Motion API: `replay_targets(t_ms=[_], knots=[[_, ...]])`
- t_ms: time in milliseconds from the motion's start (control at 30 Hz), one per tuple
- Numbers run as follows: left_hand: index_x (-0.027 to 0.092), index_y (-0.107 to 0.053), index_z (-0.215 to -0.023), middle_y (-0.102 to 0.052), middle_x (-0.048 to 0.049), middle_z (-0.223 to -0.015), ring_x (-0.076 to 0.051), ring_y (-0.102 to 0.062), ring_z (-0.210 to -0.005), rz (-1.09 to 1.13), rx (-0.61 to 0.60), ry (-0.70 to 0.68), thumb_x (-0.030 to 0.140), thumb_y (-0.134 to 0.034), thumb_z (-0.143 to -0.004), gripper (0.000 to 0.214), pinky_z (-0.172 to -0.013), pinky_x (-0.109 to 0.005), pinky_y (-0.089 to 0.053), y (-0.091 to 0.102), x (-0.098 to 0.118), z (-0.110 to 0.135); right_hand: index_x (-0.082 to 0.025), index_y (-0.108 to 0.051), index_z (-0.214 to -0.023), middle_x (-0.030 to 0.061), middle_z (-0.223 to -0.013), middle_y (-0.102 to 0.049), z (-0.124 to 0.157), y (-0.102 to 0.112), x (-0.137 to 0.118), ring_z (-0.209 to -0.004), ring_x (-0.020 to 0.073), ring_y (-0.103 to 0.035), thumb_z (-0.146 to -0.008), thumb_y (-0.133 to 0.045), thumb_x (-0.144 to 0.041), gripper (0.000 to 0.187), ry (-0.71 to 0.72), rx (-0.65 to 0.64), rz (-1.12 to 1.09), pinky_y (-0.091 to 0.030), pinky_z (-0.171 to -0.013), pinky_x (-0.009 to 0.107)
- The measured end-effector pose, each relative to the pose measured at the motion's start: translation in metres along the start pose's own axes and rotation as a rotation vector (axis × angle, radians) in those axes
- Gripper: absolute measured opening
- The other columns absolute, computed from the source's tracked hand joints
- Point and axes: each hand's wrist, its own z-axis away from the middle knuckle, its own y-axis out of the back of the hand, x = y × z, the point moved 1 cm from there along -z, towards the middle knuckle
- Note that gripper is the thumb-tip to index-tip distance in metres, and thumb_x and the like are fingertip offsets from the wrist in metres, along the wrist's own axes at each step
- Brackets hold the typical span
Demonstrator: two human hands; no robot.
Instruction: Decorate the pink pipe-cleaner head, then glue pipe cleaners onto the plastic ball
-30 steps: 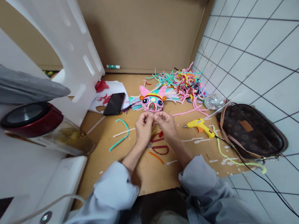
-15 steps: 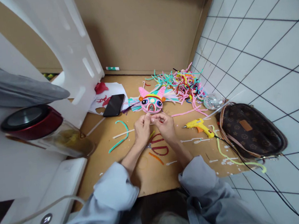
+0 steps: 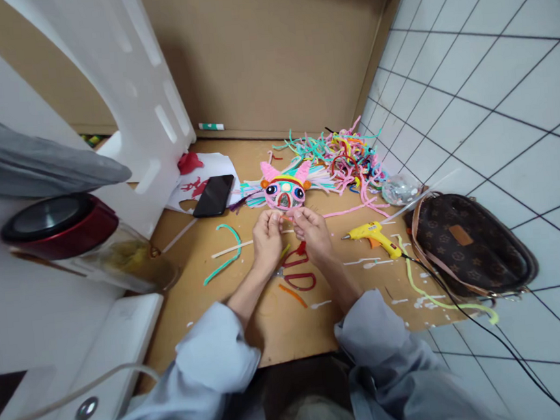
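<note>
Since the earlier frame, the right hand (image 3: pixel 314 234) is drawing slightly away from the left hand (image 3: pixel 267 238). Red-handled scissors (image 3: pixel 298 276) are lying below centre; beyond them, mid-frame, both hands are pinching a small orange piece (image 3: pixel 286 218). A pink animal face (image 3: pixel 284 187) is resting just above, tangled fuzzy strips (image 3: pixel 348 156) heaping toward upper right.
</note>
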Motion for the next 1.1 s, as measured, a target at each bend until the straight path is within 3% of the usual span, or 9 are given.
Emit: replay_targets(t_ms=[267, 533, 700, 900, 1100], knots=[[0.021, -0.037, -0.058, -0.032, 0.0063, -0.053, -0.011, -0.031, -0.053, -0.238, 0.069, 0.038, 0.044, -0.051, -0.092, 0.043, -0.055, -0.026, -0.027, 0.007, 0.004, -0.003, -0.019, -0.066, -0.072, -0.0024, -0.068, -0.06, 0.001, -0.003, 0.002, -0.063, 0.0114, -0.05, -0.067, -0.07, -0.035, 0.017, 0.169, 0.049, 0.254, -0.044, -0.064, 0.025], [0.021, -0.04, -0.06, -0.035, 0.0058, -0.055, -0.011, -0.034, -0.056, -0.203, 0.049, 0.03, 0.04, -0.051, -0.091, 0.039, -0.055, -0.025, -0.03, 0.004, 0.004, -0.001, -0.019, -0.066, -0.067, -0.0028, -0.065, -0.059, -0.003, 0.0, 0.007, -0.062, 0.0113, -0.048, -0.07, -0.065, -0.037, 0.018, 0.205, 0.057, 0.348, -0.043, -0.063, 0.025], [0.019, -0.052, -0.07, -0.051, 0.0034, -0.064, -0.013, -0.046, -0.064, -0.16, 0.025, 0.016, 0.038, -0.053, -0.091, 0.028, -0.065, -0.024, -0.04, 0.002, 0.002, 0.001, -0.019, -0.063, -0.067, -0.0041, -0.062, -0.056, -0.006, 0.002, 0.009, -0.059, 0.0106, -0.046, -0.069, -0.065, -0.039, 0.021, 0.193, 0.054, 0.295, -0.041, -0.061, 0.025], [0.019, -0.054, -0.073, -0.052, 0.0028, -0.065, -0.013, -0.047, -0.064, -0.157, 0.043, 0.021, 0.04, -0.051, -0.094, 0.03, -0.066, -0.025, -0.041, 0.002, -0.005, 0.001, -0.019, -0.06, -0.07, -0.0045, -0.064, -0.055, -0.009, 0.005, 0.014, -0.061, 0.0107, -0.047, -0.07, -0.067, -0.042, 0.023, 0.177, 0.05, 0.26, -0.041, -0.063, 0.025], [0.021, -0.053, -0.087, -0.056, 0.0001, -0.083, -0.014, -0.052, -0.078, -0.023, 0.202, -0.036, 0.046, -0.054, -0.091, 0.026, -0.08, -0.027, -0.043, 0.01, -0.025, -0.019, -0.022, -0.053, -0.079, -0.008, -0.057, -0.052, -0.026, 0.024, 0.018, -0.051, 0.0077, -0.045, -0.072, -0.068, -0.053, 0.035, 0.163, 0.278, 0.073, -0.037, -0.051, 0.02]])
